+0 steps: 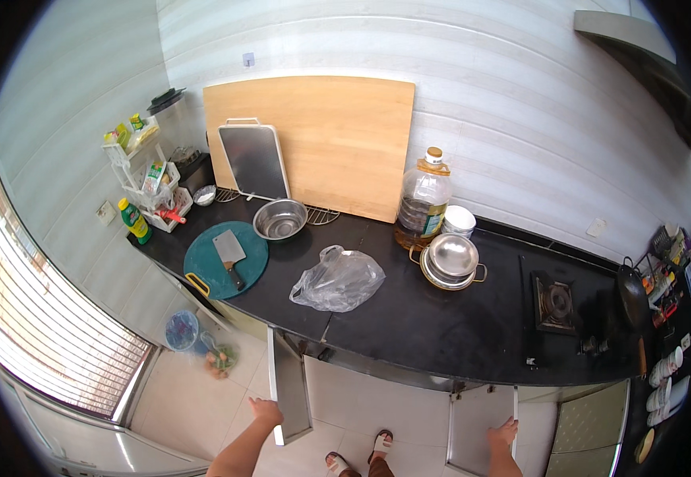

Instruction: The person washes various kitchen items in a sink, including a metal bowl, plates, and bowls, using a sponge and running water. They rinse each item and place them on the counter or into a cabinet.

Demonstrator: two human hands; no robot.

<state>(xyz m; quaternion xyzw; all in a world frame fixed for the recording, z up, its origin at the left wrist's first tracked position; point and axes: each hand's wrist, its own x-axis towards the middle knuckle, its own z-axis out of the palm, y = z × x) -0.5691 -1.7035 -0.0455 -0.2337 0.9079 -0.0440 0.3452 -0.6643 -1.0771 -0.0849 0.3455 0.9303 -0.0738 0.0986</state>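
Two light cabinet doors stand swung out below the black counter. My left hand is beside the edge of the left cabinet door, its fingers stretched out and apart; whether it presses on the door I cannot tell. At the outer edge of the right cabinet door, my right hand has its fingers bent round the edge. Between the doors is the front of the cabinet. On the counter above lies a crumpled clear plastic bag.
A cleaver lies on a round green cutting board, near a metal bowl. Metal pans stand before a large oil bottle; a gas burner is on the right. A blue-lined bin stands on the floor.
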